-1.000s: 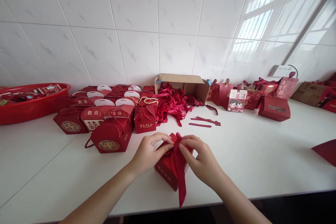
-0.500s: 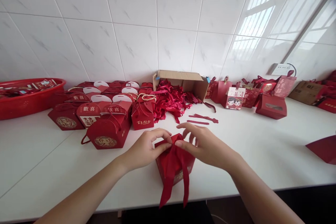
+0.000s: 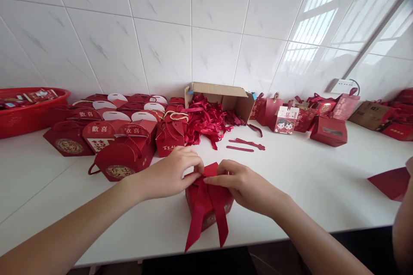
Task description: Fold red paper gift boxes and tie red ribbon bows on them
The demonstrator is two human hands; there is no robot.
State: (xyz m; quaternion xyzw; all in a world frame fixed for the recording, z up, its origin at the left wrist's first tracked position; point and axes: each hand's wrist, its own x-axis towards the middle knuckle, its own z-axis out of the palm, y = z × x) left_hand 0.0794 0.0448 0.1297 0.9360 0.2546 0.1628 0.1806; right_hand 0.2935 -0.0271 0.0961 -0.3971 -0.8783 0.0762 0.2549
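Note:
A small red gift box [image 3: 206, 215] stands near the front edge of the white table [image 3: 306, 189]. A red ribbon [image 3: 206, 210] is gathered on its top, and its two tails hang down the front past the table edge. My left hand [image 3: 171, 174] pinches the ribbon at the top of the box from the left. From the right, my right hand [image 3: 241, 184] pinches the same spot. Both hands' fingertips meet at the ribbon's knot.
Several finished red gift boxes [image 3: 122, 159] stand at the left. A cardboard box [image 3: 222, 99] spilling red ribbons [image 3: 206, 122] lies behind. A red basket [image 3: 29, 114] is far left. More red boxes [image 3: 329, 131] line the right. A flat red sheet [image 3: 390, 182] lies at right.
The ribbon has been pulled tighter on the box top and both tails now hang in front. My right hand closed from spread fingers to a pinch at the knot.

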